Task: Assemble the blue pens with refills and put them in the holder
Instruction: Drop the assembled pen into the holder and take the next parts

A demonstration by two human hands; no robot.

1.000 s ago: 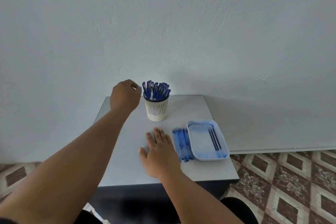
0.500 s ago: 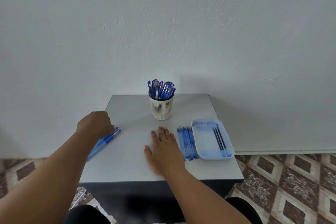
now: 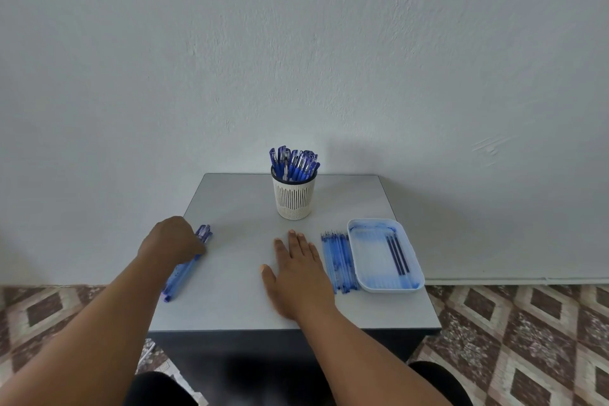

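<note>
A: Moved since half a second back: little. Left hand [image 3: 174,239] still down on the bundle of empty pen barrels [image 3: 186,269] at the left edge of the desk [image 3: 237,273], perhaps settled a shade further over it. Right hand [image 3: 298,269] unchanged, still flat.

B: State of the left grip?

A: Knuckles up, fingers curled over the upper part of the bundle; probably pinching out a single barrel, though fingertips hidden beneath the hand, so not certain. Bundle lying slantwise, capped ends pointing toward the holder [image 3: 294,196], handy for drawing one off.

B: And the right?

A: Open, palm down on the desk, fingers straight and together, holding nothing. Resting just beside the row of refills [image 3: 339,262], likely parked there ready to take one up once a barrel is free.

B: Refills, location?

A: Laid side by side, touching the left wall of the white tray [image 3: 408,250]. Three dark refills [image 3: 398,254] inside the tray toward its right side, kept apart from the row.

B: Finished stock?

A: Assembled blue pens [image 3: 294,163] standing upright in the holder at the back centre of the desk, clear of both hands. Holder well filled; barrels and refills remaining on either side, so task judged well along, not complete.
</note>
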